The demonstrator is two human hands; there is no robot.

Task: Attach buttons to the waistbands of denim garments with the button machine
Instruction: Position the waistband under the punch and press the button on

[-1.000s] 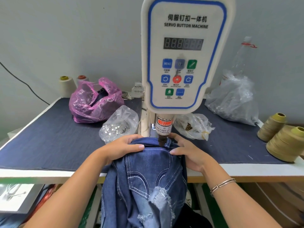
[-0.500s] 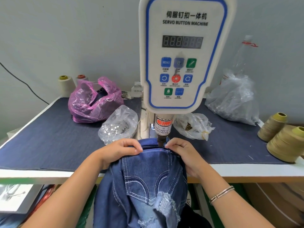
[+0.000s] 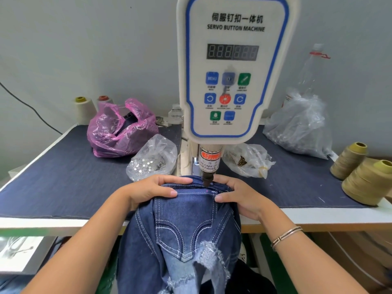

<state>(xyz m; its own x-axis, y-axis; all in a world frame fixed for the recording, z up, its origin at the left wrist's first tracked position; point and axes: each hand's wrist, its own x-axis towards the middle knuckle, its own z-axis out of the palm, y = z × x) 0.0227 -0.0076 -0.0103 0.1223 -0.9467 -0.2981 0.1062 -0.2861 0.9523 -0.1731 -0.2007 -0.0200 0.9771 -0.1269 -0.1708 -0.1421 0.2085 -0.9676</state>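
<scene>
The denim garment (image 3: 186,236) hangs off the table's (image 3: 53,179) front edge, its waistband (image 3: 191,188) pulled up between both hands. The left hand (image 3: 148,190) curls over the band's left end, thumb on top; the right hand (image 3: 235,195) pinches the right end. Between them the punch (image 3: 206,180) of the button machine (image 3: 233,81) meets the band. Just beyond the left hand sits a clear bag of buttons (image 3: 150,160).

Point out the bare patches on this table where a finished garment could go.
Left: bare cloth between the pink bag and table edge. Right: between the small clear bag and thread cones. Crowded around the machine.
</scene>
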